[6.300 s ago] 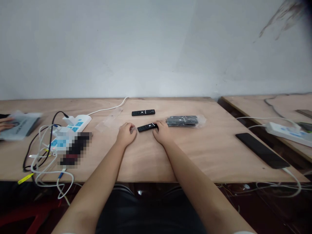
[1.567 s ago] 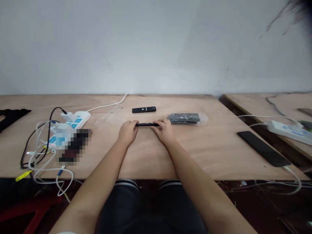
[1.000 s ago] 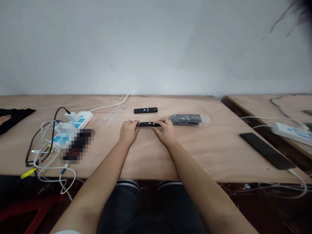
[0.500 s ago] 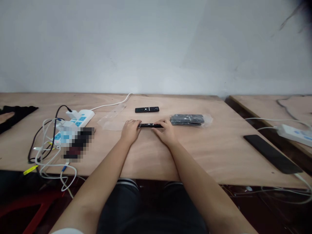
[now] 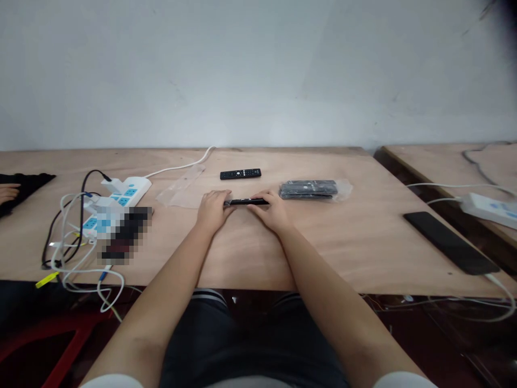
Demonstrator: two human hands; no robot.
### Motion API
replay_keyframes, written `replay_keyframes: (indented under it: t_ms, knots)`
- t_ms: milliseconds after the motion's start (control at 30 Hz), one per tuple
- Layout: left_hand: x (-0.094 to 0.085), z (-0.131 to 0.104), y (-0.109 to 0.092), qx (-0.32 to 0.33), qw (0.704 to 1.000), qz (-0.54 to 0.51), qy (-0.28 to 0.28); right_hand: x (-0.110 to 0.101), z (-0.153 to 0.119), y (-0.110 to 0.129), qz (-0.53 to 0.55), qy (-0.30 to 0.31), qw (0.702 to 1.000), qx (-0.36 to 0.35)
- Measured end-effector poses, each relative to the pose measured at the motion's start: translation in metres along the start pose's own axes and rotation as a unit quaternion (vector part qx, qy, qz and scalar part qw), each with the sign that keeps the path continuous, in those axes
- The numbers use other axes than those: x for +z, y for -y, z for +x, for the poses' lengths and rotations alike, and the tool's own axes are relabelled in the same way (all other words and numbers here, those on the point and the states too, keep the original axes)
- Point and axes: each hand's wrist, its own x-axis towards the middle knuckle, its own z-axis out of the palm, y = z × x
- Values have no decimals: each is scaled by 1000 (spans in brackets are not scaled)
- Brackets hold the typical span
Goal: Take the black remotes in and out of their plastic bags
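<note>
A black remote point(image 5: 242, 202) lies between my two hands, seen nearly edge-on just above the wooden table point(image 5: 250, 258). My left hand point(image 5: 214, 209) grips its left end, where a bit of clear plastic shows. Its right end is between the thumb and fingers of my right hand point(image 5: 271, 210). Farther back, a second black remote point(image 5: 240, 174) rests with its buttons facing up. To the right, several remotes in clear plastic wrap point(image 5: 309, 189) lie stacked. A flat clear plastic bag point(image 5: 181, 187) is left of my left hand.
A white power strip point(image 5: 137, 188) with tangled cables and a blurred dark device point(image 5: 127, 234) occupy the left side. A black phone point(image 5: 450, 242) lies at the right, wired to a cable. Another person's hand point(image 5: 8, 192) shows at the far left edge. A second power strip point(image 5: 490, 209) sits far right.
The held remote has tilted, so its button face shows less. The view has shifted slightly, and both hands keep their hold.
</note>
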Motion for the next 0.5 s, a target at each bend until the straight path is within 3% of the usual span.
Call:
replay_keyframes:
  t_ms: [133, 300, 500]
  knots:
    - [-5, 0, 1, -24, 999, 15, 16, -1, 0, 0, 5, -15, 1000, 8]
    - [-7, -1, -3, -4, 999, 24, 47, 0, 0, 2, 15, 13, 1000, 5]
    - [-7, -1, -6, 0, 999, 23, 38, 3, -2, -1, 16, 49, 998, 22]
